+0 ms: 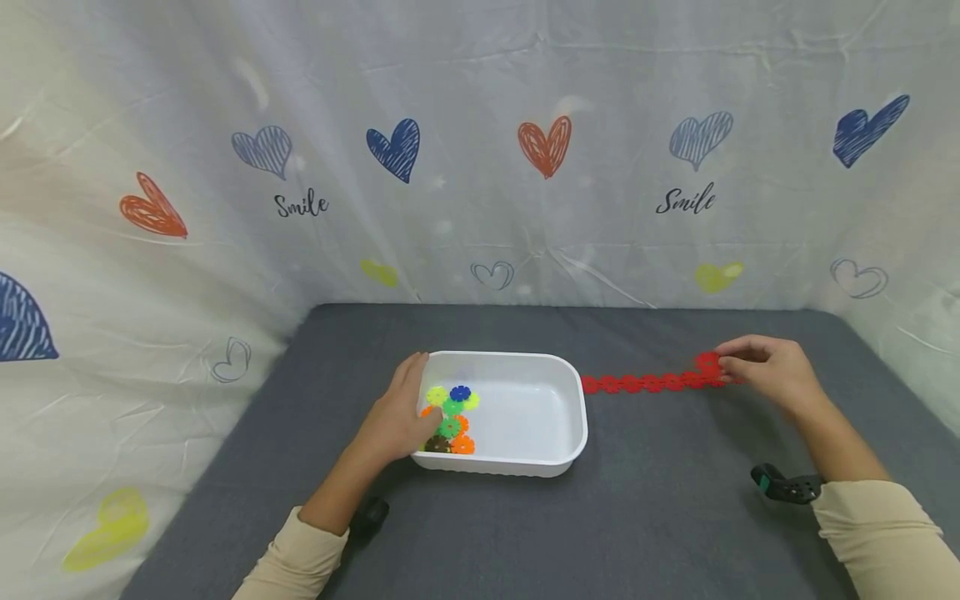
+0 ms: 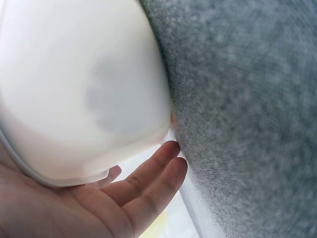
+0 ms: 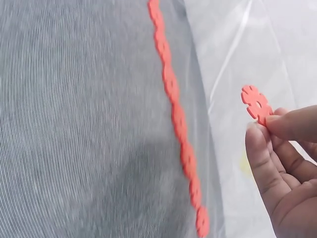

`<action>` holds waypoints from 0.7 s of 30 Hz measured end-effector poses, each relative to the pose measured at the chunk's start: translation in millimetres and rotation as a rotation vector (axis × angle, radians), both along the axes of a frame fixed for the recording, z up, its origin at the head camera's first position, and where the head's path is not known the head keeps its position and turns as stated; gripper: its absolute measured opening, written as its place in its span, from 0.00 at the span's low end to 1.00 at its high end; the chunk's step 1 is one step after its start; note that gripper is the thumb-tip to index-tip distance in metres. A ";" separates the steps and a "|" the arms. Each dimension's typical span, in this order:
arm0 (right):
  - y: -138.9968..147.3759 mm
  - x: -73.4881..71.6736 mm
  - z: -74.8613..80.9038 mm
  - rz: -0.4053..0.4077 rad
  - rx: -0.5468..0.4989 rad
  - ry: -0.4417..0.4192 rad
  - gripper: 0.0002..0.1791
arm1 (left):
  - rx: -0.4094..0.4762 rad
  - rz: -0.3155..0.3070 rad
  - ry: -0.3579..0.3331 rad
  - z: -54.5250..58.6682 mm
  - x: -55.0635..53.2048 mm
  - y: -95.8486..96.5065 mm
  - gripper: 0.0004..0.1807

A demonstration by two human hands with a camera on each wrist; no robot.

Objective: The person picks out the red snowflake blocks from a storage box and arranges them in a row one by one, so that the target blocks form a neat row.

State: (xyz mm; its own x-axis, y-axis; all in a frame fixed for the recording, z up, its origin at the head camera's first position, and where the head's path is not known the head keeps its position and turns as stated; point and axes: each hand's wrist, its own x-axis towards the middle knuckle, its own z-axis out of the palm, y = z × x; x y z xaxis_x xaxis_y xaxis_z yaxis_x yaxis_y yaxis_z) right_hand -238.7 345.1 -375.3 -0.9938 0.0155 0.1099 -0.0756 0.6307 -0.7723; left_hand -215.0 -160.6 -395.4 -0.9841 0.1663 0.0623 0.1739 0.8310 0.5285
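My left hand (image 1: 400, 423) grips the left end of a white plastic tray (image 1: 528, 410), thumb over the rim inside and fingers along the outer wall (image 2: 74, 99). Several flower-shaped plastic discs lie at that end: a blue disc (image 1: 461, 392), green discs (image 1: 449, 428), orange discs (image 1: 462, 445), yellow discs (image 1: 437, 396) and a dark brown disc (image 1: 437, 445). Between thumb and fingertips, my right hand (image 1: 776, 372) pinches a red flower-shaped disc (image 3: 256, 103). It is raised above the right part of a straight row of red discs (image 3: 179, 121) on the table.
Dark grey cloth covers the table (image 1: 600, 533). A pale curtain (image 1: 465, 75) printed with hearts hangs behind and beside it. Black wrist devices show below both hands, the right device (image 1: 787, 485) more plainly.
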 end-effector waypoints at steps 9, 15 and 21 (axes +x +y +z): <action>39.2 -1.9 -9.1 -0.186 -0.224 -0.106 0.09 | 0.002 -0.009 0.005 -0.4 -0.4 -0.8 0.46; 60.1 -1.3 -14.9 -0.303 -0.407 -0.150 0.18 | -0.002 -0.008 0.006 -1.7 -1.6 -0.7 0.46; 74.8 -1.8 -21.3 -0.390 -0.456 -0.233 0.25 | -0.003 -0.002 -0.001 -1.8 -1.4 0.0 0.46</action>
State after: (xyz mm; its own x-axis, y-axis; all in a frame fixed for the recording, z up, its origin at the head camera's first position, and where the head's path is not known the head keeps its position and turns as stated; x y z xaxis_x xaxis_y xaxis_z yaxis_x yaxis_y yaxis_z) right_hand -240.6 419.9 -396.7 -0.9029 0.3743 -0.2114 0.2951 0.1821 -0.9380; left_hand -216.3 -160.6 -397.3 -0.9839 0.1683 0.0605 0.1747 0.8321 0.5264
